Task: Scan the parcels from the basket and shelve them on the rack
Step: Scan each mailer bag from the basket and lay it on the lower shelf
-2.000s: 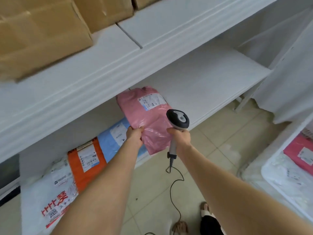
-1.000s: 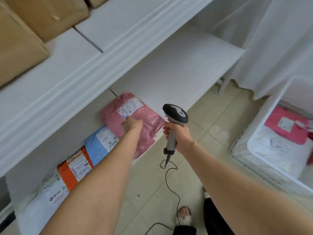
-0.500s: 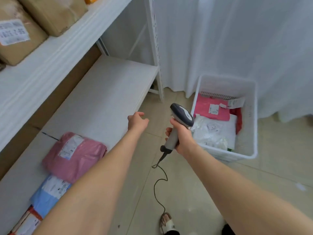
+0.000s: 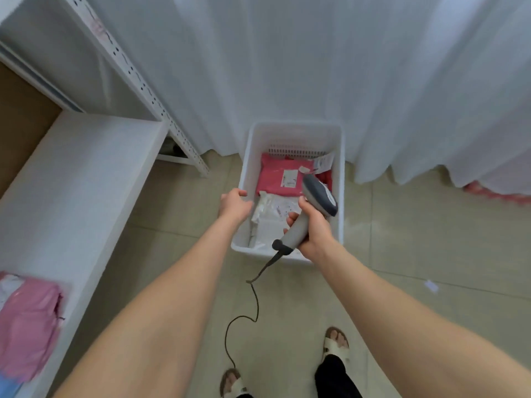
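Head view. White basket (image 4: 341, 179) on the floor at 12 o'clock holds a red parcel (image 4: 275, 175) at the rear and a white parcel (image 4: 273, 214) in front. Left hand (image 4: 234, 203), loosely curled and holding nothing, is over the basket's 9 o'clock rim. Right hand (image 4: 313, 231) grips the corded scanner (image 4: 319, 195) above the basket. Pink parcel (image 4: 27, 326) lies on the rack shelf (image 4: 71, 196) at 8 o'clock.

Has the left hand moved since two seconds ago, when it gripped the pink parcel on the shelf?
Yes. The left hand has left the pink parcel on the shelf and now hovers at the left rim of the basket, holding nothing.
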